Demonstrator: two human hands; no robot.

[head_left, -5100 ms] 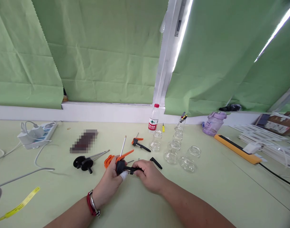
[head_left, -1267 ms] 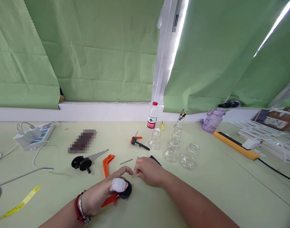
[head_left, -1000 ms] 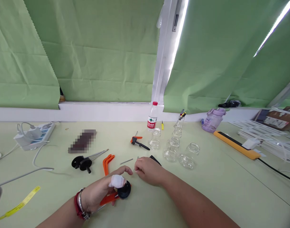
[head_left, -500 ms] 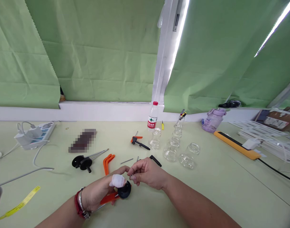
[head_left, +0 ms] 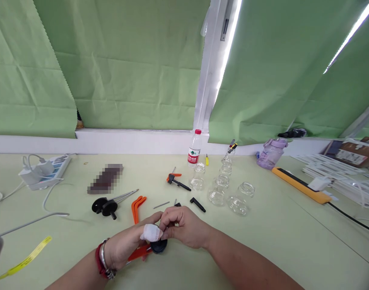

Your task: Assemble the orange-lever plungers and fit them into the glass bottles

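Note:
My left hand [head_left: 130, 241], its thumb wrapped in white, is closed around a black disc-shaped part [head_left: 159, 247] with an orange handle [head_left: 139, 252] and a thin metal rod. The fingers of my right hand [head_left: 186, 227] are pinched together at the top of the disc, touching the wrapped thumb; whatever is between them is hidden. Just beyond my hands lie orange handles [head_left: 137, 207], a metal pin [head_left: 161, 204] and a black crank-shaped piece [head_left: 198, 204]. Two black discs with metal rods [head_left: 109, 208] rest to the left.
Several glass jars [head_left: 218, 195] stand to the right, near a red-capped bottle [head_left: 194, 152]. An orange-and-black assembly [head_left: 177, 181] lies behind my hands. A white power strip [head_left: 48, 173] is at left; a yellow one [head_left: 302, 185] and a purple bottle [head_left: 271, 154] are at right.
My right hand has moved slightly down and left onto the top of the black disc, meeting my left thumb. The black crank-shaped piece shows more fully.

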